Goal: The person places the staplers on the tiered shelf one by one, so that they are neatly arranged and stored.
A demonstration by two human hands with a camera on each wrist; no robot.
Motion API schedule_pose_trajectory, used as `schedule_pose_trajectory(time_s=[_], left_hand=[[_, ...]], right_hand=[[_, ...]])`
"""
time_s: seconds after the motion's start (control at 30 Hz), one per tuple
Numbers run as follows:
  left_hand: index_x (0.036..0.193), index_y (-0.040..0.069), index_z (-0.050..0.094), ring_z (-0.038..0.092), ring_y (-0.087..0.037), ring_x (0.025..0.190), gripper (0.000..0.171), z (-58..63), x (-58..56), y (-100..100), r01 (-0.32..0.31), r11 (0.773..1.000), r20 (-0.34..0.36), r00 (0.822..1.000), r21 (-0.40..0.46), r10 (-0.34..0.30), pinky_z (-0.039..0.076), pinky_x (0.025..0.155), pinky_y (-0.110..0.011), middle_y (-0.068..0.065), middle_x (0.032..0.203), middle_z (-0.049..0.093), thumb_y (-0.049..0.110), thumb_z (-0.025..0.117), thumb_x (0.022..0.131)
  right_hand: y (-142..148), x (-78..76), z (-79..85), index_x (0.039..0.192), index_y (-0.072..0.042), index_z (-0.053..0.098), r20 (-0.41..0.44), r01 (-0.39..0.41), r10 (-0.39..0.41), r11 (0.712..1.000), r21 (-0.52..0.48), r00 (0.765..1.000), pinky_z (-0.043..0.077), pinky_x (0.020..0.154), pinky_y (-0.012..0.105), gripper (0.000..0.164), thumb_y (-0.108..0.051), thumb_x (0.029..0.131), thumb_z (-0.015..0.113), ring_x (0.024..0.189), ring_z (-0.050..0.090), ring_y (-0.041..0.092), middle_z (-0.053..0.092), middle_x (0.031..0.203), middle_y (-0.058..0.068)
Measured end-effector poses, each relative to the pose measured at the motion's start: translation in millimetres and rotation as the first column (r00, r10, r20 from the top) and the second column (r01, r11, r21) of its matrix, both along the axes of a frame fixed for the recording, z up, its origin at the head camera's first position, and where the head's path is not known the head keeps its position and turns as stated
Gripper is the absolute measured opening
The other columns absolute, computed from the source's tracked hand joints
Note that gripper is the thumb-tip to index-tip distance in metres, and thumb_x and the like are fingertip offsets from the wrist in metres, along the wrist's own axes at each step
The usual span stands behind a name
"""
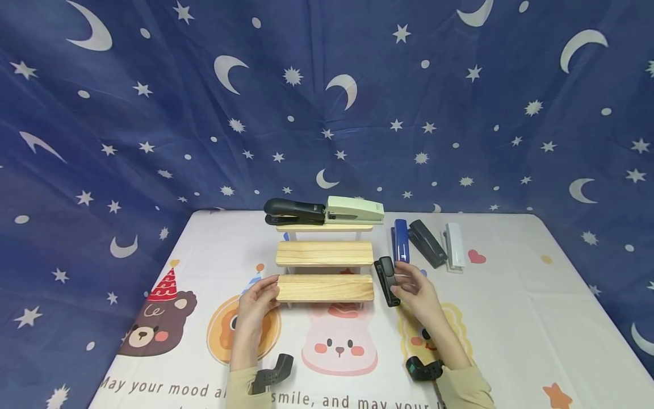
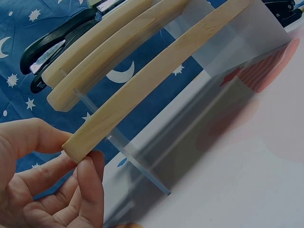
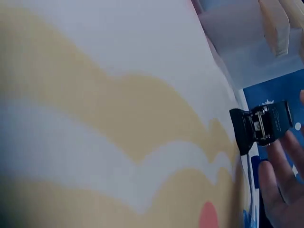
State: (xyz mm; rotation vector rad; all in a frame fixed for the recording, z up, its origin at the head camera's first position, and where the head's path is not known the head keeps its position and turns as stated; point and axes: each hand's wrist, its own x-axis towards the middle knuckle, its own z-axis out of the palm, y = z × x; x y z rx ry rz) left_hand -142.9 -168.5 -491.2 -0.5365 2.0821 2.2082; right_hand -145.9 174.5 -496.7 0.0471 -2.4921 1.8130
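Observation:
A three-tier display rack (image 1: 325,288) with wooden boards and clear side panels stands mid-table. My left hand (image 1: 259,298) pinches the left end of its lowest board (image 2: 118,111), thumb and fingers on either side. Right of the rack is a small black stapler (image 1: 386,281), its front end (image 3: 261,124) facing the right wrist camera. Beside that stapler's right side is my right hand (image 1: 416,289), its fingers (image 3: 280,161) extended and close against it; firm contact is hard to tell. A black stapler (image 1: 293,210) and a pale green stapler (image 1: 355,210) lie end to end on the top board.
Behind my right hand lie a blue stapler (image 1: 401,241), a dark grey stapler (image 1: 427,243) and a white stapler (image 1: 453,247). A printed white cloth (image 1: 511,318) covers the table. A blue curtain with moons and stars (image 1: 378,113) hangs behind it.

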Motion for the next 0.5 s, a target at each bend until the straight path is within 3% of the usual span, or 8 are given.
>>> schedule_pose_trajectory(time_s=[0.17, 0.5], left_hand=[[0.127, 0.001, 0.058, 0.059, -0.005, 0.08, 0.036, -0.6, 0.0, -0.6, -0.005, 1.0, -0.002, 1.0, 0.001, 0.005, 0.051, 0.07, -0.019, 0.006, 0.099, 0.062, 0.006, 0.059, 0.091], [0.127, 0.001, 0.058, 0.059, -0.005, 0.08, 0.036, -0.1, -0.3, -0.1, 0.004, 1.0, 0.001, 1.0, -0.007, -0.004, 0.05, 0.07, -0.019, 0.006, 0.099, 0.061, 0.007, 0.059, 0.092]], right_hand=[[-3.2, 0.6, -3.7, 0.139, -0.004, 0.046, 0.028, -0.014, 0.014, 1.0, 0.025, 1.0, 0.051, 0.095, 0.037, 0.061, 0.004, 0.082, 0.066, 0.114, 0.059, 0.036, 0.057, 0.128, 0.022], [-6.4, -0.1, -4.8, 0.141, -0.007, 0.043, 0.053, -0.001, -0.003, 0.997, 0.077, 0.999, 0.049, 0.097, 0.044, 0.065, 0.004, 0.081, 0.067, 0.115, 0.058, 0.035, 0.056, 0.129, 0.021]])
